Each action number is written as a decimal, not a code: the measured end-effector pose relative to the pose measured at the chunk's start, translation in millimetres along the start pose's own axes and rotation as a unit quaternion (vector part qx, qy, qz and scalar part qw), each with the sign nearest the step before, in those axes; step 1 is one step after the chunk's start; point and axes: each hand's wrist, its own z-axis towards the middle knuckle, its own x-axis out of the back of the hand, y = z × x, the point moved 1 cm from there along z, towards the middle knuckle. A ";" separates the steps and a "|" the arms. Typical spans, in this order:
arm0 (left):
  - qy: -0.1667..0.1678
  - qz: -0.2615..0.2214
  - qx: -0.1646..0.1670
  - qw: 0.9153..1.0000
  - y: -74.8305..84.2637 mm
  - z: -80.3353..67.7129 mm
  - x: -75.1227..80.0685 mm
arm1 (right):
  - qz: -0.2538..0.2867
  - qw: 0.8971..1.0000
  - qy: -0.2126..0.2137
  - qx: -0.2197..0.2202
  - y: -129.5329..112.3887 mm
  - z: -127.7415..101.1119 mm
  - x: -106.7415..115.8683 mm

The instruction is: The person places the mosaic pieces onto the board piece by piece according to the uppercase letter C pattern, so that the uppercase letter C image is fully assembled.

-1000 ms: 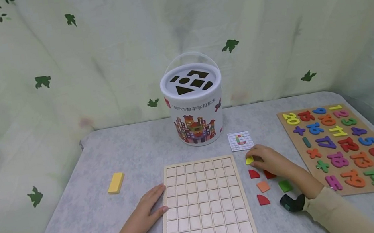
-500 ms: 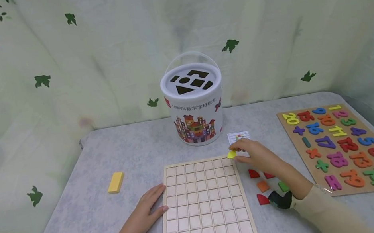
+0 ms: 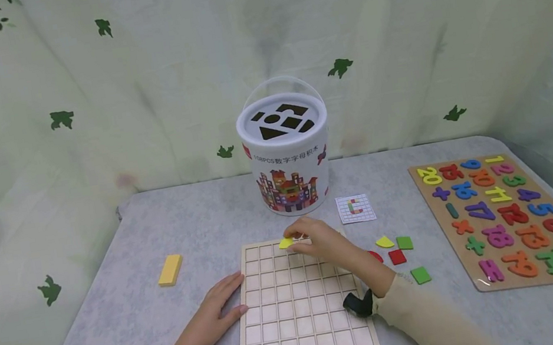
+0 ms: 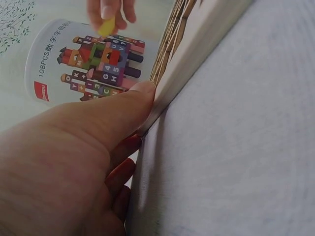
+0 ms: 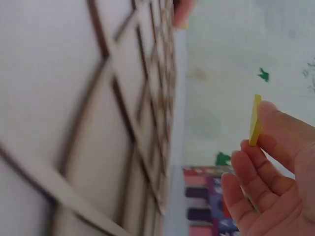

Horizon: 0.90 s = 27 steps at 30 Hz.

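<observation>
Your right hand (image 3: pixel 319 240) hovers over the far edge of the wooden grid board (image 3: pixel 301 303), fingertips pinching a small yellow piece (image 3: pixel 285 243) above the top row, near the middle squares (the right wrist view shows it edge-on between thumb and fingers, clear of the board). Your left hand (image 3: pixel 218 306) lies flat on the table (image 3: pixel 118 333), fingers straight and close together, their tips pressed against the board's left edge. Just right of the board sit the loose pieces: a yellow quarter-round (image 3: pixel 385 242), a green square (image 3: pixel 404 243), a red square (image 3: pixel 397 257), another green square (image 3: pixel 421 275), and a red piece half hidden behind your wrist. The pattern card (image 3: pixel 355 208) lies beyond them, near the white bucket (image 3: pixel 287 153). The number puzzle (image 3: pixel 509 218) is far right, and a yellow block (image 3: pixel 170 270) lies well off to the left.
</observation>
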 end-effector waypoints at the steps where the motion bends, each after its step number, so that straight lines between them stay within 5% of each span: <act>1: -0.001 0.000 0.001 1.000 0.1 -0.1 0.1 | 0.004 1.000 -0.009 -0.005 0.9 1.6 -4.2; 9: -0.002 -0.002 0.006 1.000 -1.1 -0.8 0.8 | -0.013 0.997 -0.075 -0.031 10.7 6.2 -28.4; 13: -0.001 -0.004 0.007 1.000 -0.9 -0.8 0.8 | -0.058 0.996 -0.074 -0.009 13.7 5.9 -36.1; 27: -0.005 -0.008 0.012 1.000 -0.4 -0.2 -0.1 | -0.059 0.994 -0.084 -0.025 12.2 2.2 -37.3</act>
